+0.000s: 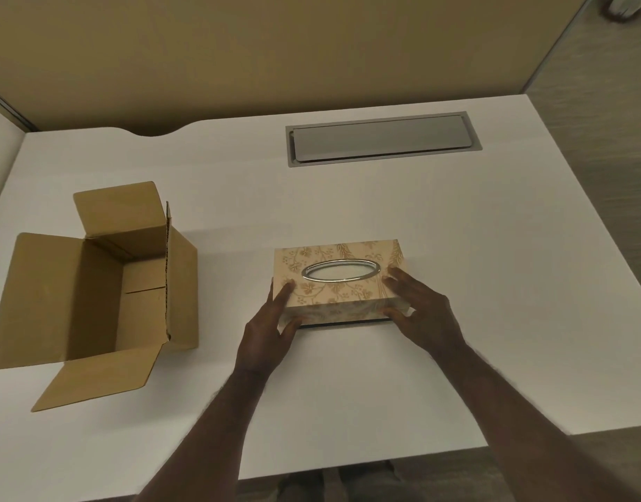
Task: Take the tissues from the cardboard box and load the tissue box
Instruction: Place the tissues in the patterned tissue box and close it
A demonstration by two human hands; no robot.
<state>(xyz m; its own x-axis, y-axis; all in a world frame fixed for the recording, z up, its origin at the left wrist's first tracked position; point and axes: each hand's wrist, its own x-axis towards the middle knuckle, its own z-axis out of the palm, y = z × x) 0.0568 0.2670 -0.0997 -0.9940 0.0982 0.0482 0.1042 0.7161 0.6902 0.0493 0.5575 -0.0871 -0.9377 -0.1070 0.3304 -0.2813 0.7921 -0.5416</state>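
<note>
A beige tissue box [338, 298] with a floral pattern and a silver oval opening lies flat in the middle of the white table [456, 248]. White tissue shows through the oval. My left hand [271, 327] grips its left end, fingers on top and thumb on the front side. At the right end, my right hand [416, 313] holds it the same way. The brown cardboard box [94, 295] stands at the left with its flaps open; its inside looks bare, no tissues showing.
A grey metal cable hatch [382, 139] is set into the table at the back. A tan partition wall [275, 48] rises behind the table. The table's front edge runs below my forearms, its right edge slants down the right side.
</note>
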